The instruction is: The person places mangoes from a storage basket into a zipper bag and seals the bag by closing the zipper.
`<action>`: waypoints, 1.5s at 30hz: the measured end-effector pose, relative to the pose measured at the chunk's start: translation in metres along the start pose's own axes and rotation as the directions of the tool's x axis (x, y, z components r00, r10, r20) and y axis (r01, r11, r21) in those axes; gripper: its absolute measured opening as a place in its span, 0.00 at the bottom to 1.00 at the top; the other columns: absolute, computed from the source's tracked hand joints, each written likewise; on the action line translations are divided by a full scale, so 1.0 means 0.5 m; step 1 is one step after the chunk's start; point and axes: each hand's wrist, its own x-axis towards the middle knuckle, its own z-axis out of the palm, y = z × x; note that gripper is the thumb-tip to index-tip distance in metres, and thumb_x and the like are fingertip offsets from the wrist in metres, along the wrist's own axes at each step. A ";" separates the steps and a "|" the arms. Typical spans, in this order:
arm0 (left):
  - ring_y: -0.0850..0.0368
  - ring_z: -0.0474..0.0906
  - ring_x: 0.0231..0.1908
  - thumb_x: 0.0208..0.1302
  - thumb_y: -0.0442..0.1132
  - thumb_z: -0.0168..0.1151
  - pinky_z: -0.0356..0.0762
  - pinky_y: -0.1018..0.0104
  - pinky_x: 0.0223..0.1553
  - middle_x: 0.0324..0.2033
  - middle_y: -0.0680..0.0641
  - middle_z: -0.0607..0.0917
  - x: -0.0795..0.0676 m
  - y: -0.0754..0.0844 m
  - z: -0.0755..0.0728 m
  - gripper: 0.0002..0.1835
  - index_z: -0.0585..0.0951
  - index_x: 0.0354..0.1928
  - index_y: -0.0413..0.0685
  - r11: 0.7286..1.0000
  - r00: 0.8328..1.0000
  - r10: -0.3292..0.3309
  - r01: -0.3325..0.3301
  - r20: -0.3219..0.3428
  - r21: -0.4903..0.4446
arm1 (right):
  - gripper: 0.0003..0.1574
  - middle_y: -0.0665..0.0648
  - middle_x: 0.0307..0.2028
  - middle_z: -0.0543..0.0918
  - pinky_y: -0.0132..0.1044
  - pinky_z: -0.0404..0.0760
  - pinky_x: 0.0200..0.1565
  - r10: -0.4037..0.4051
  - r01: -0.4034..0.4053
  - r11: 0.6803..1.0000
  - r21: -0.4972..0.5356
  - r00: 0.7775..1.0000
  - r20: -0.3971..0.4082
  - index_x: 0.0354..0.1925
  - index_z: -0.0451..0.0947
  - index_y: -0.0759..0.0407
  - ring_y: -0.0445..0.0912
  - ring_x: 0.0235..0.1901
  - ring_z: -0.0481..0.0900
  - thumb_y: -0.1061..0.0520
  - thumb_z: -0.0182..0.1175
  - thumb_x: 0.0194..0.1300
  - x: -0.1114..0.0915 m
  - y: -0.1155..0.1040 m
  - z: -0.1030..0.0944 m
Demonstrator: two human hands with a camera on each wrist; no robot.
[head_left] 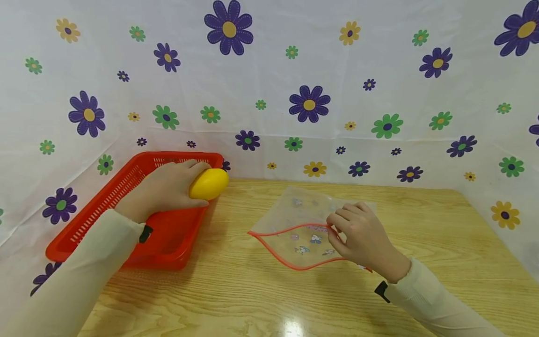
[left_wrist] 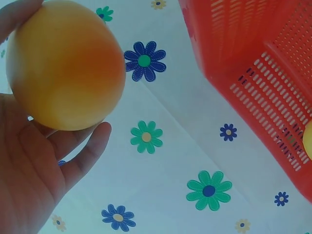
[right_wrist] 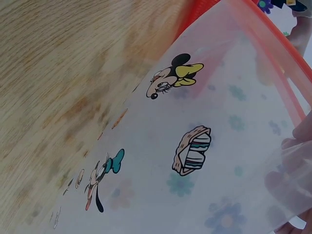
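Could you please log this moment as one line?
left hand: holds yellow fruit near red basket | right hand: grips clear bag by red edge | bag: open

The fruit (head_left: 209, 184) is yellow, the basket (head_left: 177, 229) red, the bag (head_left: 301, 241) cartoon-printed.

Smooth fruit (head_left: 212, 185), filmy plastic bag (head_left: 294, 211)

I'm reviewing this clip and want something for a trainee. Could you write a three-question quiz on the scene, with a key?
1. Which hand grips the yellow object?
2. True or false: the mouth of the clear bag is fully closed.
3. From the person's viewpoint, where is the red basket relative to the bag? A) right B) left C) underneath

Key:
1. The left hand.
2. False; it gapes, and the right hand holds its edge.
3. B
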 end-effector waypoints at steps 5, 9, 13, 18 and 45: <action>0.49 0.75 0.44 0.47 0.57 0.69 0.77 0.48 0.49 0.50 0.46 0.78 -0.004 0.009 0.002 0.40 0.68 0.62 0.51 1.000 1.000 0.026 -0.026 -0.003 0.016 | 0.03 0.49 0.19 0.79 0.38 0.69 0.30 -0.007 0.007 1.000 0.003 1.000 -0.004 0.21 0.74 0.54 0.42 0.21 0.70 0.60 0.60 0.45 0.002 0.000 -0.001; 0.50 0.76 0.43 0.47 0.58 0.69 0.77 0.49 0.47 0.49 0.47 0.78 -0.007 0.013 0.006 0.40 0.68 0.61 0.50 0.998 0.999 0.052 -0.051 -0.018 0.023 | 0.03 0.49 0.19 0.78 0.38 0.69 0.30 -0.009 0.009 1.000 0.005 1.000 -0.004 0.21 0.74 0.54 0.42 0.21 0.69 0.60 0.60 0.46 0.002 0.001 0.000; 0.50 0.76 0.44 0.47 0.57 0.69 0.77 0.49 0.48 0.50 0.47 0.78 -0.011 0.021 0.007 0.40 0.68 0.62 0.50 0.997 0.997 0.071 -0.070 -0.031 0.026 | 0.03 0.48 0.18 0.78 0.38 0.69 0.30 -0.008 0.008 1.000 0.003 1.000 -0.005 0.21 0.74 0.54 0.41 0.21 0.69 0.60 0.60 0.45 0.001 0.002 0.001; 0.49 0.77 0.43 0.46 0.56 0.70 0.77 0.49 0.48 0.49 0.47 0.79 -0.019 0.041 0.004 0.40 0.69 0.62 0.50 0.995 0.994 0.099 -0.098 -0.053 0.023 | 0.02 0.49 0.18 0.78 0.39 0.69 0.31 -0.011 0.011 1.000 -0.001 1.000 -0.004 0.21 0.75 0.54 0.42 0.21 0.70 0.60 0.60 0.46 0.003 0.003 0.002; 0.54 0.77 0.39 0.44 0.56 0.71 0.78 0.55 0.44 0.46 0.48 0.80 -0.040 0.098 0.008 0.39 0.71 0.58 0.48 0.969 0.961 0.246 -0.241 -0.122 0.054 | 0.03 0.49 0.18 0.78 0.39 0.71 0.32 0.007 -0.007 1.000 -0.003 1.000 0.010 0.22 0.74 0.54 0.43 0.22 0.71 0.60 0.61 0.46 -0.001 0.004 -0.001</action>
